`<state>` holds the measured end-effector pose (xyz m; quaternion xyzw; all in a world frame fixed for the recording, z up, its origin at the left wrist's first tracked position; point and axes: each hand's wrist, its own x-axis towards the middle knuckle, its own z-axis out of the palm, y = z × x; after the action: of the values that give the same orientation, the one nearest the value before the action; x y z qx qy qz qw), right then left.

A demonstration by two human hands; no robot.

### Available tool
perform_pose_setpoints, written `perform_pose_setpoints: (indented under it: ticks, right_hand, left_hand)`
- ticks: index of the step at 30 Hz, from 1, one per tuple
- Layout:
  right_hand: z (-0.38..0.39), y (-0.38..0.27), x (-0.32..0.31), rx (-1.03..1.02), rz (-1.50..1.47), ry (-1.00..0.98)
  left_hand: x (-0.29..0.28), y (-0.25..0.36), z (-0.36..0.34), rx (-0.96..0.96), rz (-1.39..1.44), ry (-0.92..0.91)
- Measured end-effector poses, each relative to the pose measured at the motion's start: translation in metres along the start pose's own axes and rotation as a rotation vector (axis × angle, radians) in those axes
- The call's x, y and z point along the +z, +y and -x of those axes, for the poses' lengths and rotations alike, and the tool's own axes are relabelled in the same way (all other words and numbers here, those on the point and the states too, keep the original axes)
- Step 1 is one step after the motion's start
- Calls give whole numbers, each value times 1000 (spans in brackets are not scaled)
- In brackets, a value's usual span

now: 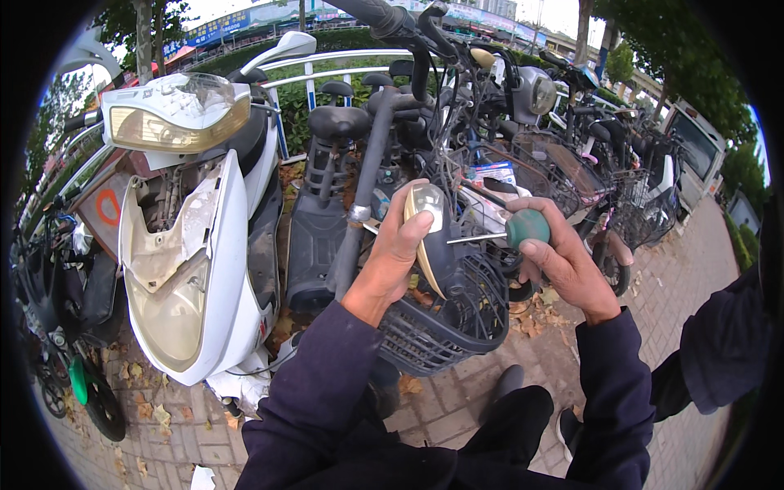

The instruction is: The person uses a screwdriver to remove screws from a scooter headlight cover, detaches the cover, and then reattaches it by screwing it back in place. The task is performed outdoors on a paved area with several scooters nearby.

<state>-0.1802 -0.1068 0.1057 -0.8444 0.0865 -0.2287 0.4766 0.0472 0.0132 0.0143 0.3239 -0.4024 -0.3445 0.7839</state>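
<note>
My left hand (394, 249) grips a small lamp housing (431, 237) with a chrome front and black body, thumb pressed on its face, above a black plastic bicycle basket (457, 327). My right hand (557, 257) is closed round the dark green handle (527, 228) of a screwdriver, whose thin metal shaft (480, 238) points left to the black back of the lamp housing; I cannot make out exactly what the tip touches. A grey bike tube (378, 155) rises just left of the lamp, with black cables (445, 135) beside it.
A damaged white scooter (180, 302) stands at my left. More parked bikes (612, 155) line the white railing (335, 57), with a van (694, 143) at the back right. A person in dark clothes (719, 343) is close at my right on the leaf-strewn paving (670, 269).
</note>
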Motion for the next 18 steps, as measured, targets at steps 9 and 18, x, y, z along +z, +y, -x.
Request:
perform_pose_setpoints:
  ticks: [9,18]
  right_hand:
    - [-17,6,-11,298,-11,-34]
    - [0,-1,2,-72,26,17]
  left_hand:
    - [5,3,6,89,-177,26]
    - [2,0,-1,-10,-34,24]
